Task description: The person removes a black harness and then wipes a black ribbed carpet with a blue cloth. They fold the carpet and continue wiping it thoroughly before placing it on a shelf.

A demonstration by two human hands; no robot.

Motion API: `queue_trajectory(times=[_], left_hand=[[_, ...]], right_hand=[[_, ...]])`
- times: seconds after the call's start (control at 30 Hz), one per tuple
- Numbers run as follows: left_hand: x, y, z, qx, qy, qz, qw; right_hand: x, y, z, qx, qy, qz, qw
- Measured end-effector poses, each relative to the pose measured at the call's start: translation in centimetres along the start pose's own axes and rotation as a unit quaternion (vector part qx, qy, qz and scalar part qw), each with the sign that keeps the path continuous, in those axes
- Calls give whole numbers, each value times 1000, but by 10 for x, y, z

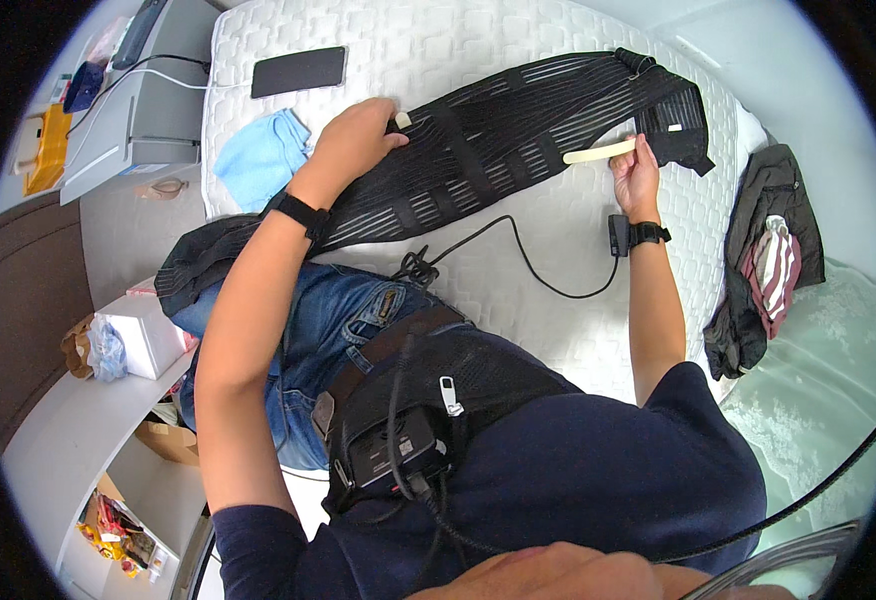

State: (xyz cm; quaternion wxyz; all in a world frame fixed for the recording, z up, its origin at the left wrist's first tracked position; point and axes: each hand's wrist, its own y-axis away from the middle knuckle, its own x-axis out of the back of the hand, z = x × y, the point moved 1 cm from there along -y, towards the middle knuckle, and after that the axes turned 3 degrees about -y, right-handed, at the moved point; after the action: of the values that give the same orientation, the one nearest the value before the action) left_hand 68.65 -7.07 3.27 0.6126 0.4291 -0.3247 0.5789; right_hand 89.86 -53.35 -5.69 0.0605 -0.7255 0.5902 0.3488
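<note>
A long black elastic lumbar brace [475, 142] with ribbed panels stretches across the white quilted mattress [475, 270] and over my lap. My left hand [355, 142] grips its far edge, where the pale tip [403, 120] of a strip pokes out beside my thumb. Between the fingers of my right hand [636, 176] is a flat cream-coloured strip [591, 155] with a rounded end. It sits above the mattress, close to the brace's right-hand end [674, 127]. Both wrists wear black straps; a small black module [618, 235] is on the right one.
A light blue cloth [261, 161] and a dark-screened phone [299, 72] on a white cable lie at left. A thin black cable [535, 277] loops from my right wrist to my waist. Dark clothing [775, 202] lies at right. A grey cabinet [160, 105] borders the bed.
</note>
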Motion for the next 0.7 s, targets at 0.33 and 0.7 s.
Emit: queue_trajectory(times=[0.33, 0.7], left_hand=[[-40, -7, -25, 72, 187, -36, 979], [-42, 26, -16, 27, 249, 70, 966]], right_hand=[[-159, -41, -2, 62, 233, -221, 945], [-236, -169, 40, -47, 470, -368, 801]])
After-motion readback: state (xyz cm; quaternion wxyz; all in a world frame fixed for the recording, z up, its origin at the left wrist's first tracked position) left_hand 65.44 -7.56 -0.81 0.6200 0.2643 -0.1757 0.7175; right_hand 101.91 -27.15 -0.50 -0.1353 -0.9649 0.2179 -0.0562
